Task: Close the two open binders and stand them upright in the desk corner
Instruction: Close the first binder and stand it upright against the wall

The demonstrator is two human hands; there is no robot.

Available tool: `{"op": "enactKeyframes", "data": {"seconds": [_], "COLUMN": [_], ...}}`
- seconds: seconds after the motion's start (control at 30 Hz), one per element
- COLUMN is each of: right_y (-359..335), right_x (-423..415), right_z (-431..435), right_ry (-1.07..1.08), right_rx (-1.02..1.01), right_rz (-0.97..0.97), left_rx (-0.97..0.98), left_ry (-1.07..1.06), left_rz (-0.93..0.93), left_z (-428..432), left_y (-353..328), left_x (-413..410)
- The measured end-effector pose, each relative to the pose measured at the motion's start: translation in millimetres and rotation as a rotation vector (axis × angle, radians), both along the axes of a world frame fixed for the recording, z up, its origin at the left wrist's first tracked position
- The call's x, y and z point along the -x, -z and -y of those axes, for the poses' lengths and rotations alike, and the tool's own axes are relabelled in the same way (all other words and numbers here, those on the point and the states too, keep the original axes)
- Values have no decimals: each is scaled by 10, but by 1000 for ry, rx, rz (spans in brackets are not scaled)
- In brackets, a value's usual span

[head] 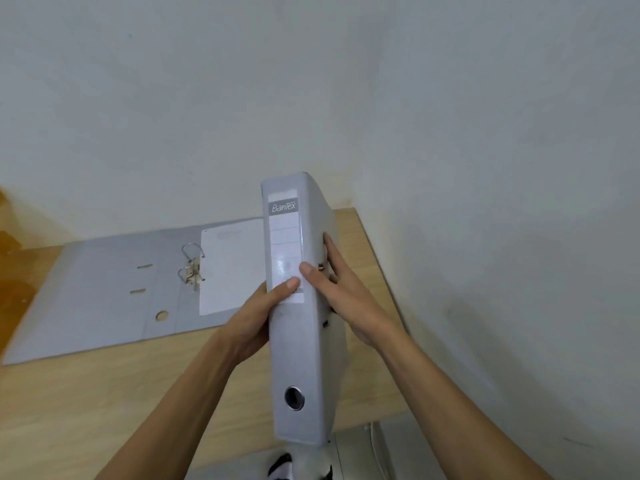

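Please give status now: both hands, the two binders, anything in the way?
Left hand and right hand grip closed binder, held above desk. Second binder lies open, flat. Corner by wall looks free.

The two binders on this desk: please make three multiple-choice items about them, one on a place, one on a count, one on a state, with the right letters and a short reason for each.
1. Where does the open binder lie?
A. flat on the desk, to the left of the held one
B. upright against the wall
C. on the floor

2. How many hands grip the closed binder?
A. none
B. one
C. two

3. In what state is the binder with the spine label?
A. open and flat
B. closed, lifted, spine toward the camera
C. closed, standing in the corner

Answers:
1 A: its covers are spread on the wood, rings up.
2 C: the left hand and the right hand press its two sides.
3 B: its covers are shut and the hands hold it above the desk.
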State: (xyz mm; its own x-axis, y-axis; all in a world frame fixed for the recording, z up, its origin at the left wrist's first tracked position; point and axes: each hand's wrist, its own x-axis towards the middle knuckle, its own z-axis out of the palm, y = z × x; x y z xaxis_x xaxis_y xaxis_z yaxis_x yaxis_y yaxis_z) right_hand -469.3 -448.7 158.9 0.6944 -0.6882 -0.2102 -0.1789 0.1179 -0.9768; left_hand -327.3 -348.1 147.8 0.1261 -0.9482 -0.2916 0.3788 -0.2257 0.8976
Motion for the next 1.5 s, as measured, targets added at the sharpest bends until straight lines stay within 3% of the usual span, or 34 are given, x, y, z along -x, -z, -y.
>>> {"op": "enactKeyframes", "data": {"seconds": [0.3, 0.53, 0.67, 0.83, 0.97, 1.1, 1.37, 1.5], "right_y": [-145, 137, 414, 690, 741, 719, 637, 678], "right_x": [305, 469, 564, 642, 566, 524, 451, 383], "right_z": [381, 550, 617, 715, 850, 1010, 1304, 1352], "right_ry": [173, 319, 409, 675, 903, 893, 866, 800], "right_rx": [281, 278, 252, 225, -26, -338, -620, -627], "right_rz": [28, 76, -26, -129, -136, -13, 186, 207], "left_rx": [128, 215, 223, 165, 84, 58, 62, 60], "left_ry": [39, 59, 91, 157, 205, 201, 178, 135], "left_rz": [367, 529, 594, 613, 599, 572, 611, 636], "left_z": [743, 1132, 1311, 1565, 1819, 2040, 2368, 2467], "left_y": [38, 340, 537, 590, 597, 595, 556, 568], "left_x": [55, 227, 392, 517, 559, 567, 479, 426]}}
